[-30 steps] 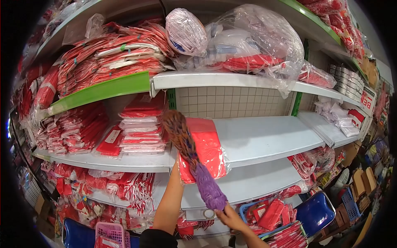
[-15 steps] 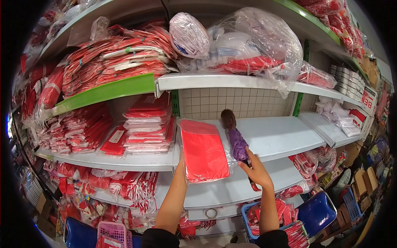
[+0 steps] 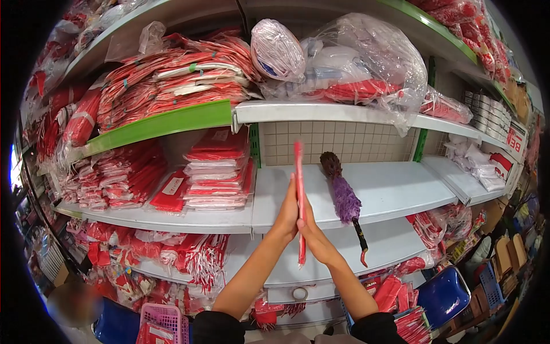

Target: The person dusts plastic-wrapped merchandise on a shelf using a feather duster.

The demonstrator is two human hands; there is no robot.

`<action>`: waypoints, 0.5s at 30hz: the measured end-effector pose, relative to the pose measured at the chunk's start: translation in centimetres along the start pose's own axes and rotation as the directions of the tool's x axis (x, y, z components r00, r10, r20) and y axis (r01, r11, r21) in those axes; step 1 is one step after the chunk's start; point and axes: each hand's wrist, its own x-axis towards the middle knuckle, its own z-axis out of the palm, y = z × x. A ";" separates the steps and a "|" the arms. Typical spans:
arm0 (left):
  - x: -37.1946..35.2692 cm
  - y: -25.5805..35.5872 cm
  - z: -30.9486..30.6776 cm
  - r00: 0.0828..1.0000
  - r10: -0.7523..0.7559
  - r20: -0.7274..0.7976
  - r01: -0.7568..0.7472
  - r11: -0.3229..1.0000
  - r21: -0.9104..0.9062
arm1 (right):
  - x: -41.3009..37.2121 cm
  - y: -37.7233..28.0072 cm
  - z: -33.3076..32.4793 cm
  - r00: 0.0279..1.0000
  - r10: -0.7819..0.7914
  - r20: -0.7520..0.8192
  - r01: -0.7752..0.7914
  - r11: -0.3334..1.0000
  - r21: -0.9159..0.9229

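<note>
Between my two palms stands a flat plastic-wrapped red packet (image 3: 300, 198), turned edge-on in front of the shelf. My left hand (image 3: 287, 209) presses against its left face and my right hand (image 3: 315, 234) against its right face, lower down. The fingers of the right hand are partly hidden behind the packet. On the middle shelf, right of my hands and apart from them, lies a purple feather duster (image 3: 346, 198), its black handle sticking out over the front edge.
A stack of similar red packets (image 3: 217, 172) sits left on the middle shelf (image 3: 395, 186). Above, the upper shelf carries piled red bundles (image 3: 177, 80) and a large clear plastic bag (image 3: 372, 51). Below are a pink basket (image 3: 157, 315), a blue chair (image 3: 444, 295) and a tape roll (image 3: 299, 294).
The packet has turned from facing me to edge-on. My right hand has left the duster and moved left onto the packet. The view has shifted slightly.
</note>
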 end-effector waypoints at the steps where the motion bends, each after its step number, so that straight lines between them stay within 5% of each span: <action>1: -0.8 0.9 0.8 1.000 0.005 0.031 -0.004 1.000 -0.009 | -0.2 -0.8 0.7 0.995 -0.022 -0.097 0.036 0.989 0.143; 4: -2.1 2.9 0.8 0.978 0.088 0.187 -0.071 0.993 -0.094 | -0.8 -1.5 0.8 0.943 0.323 -0.078 -0.182 0.699 0.692; 6: -2.4 3.4 -1.3 0.980 0.085 0.177 -0.075 0.995 -0.061 | -0.4 -1.2 0.6 0.946 0.278 -0.169 -0.032 0.596 0.802; 8: -4.0 4.9 -3.0 0.957 0.275 0.098 -0.291 0.908 0.302 | -0.2 -1.4 0.5 0.956 0.231 -0.179 0.079 0.387 0.919; 11: -6.4 6.0 -6.4 0.812 0.583 0.030 -0.329 0.414 0.849 | 0.0 -0.7 0.4 0.966 0.217 -0.143 0.091 0.235 0.968; 15: -7.9 6.9 -12.4 0.995 0.094 0.017 -0.084 0.787 0.611 | 1.2 -0.3 2.2 0.983 0.172 -0.056 0.039 0.102 0.994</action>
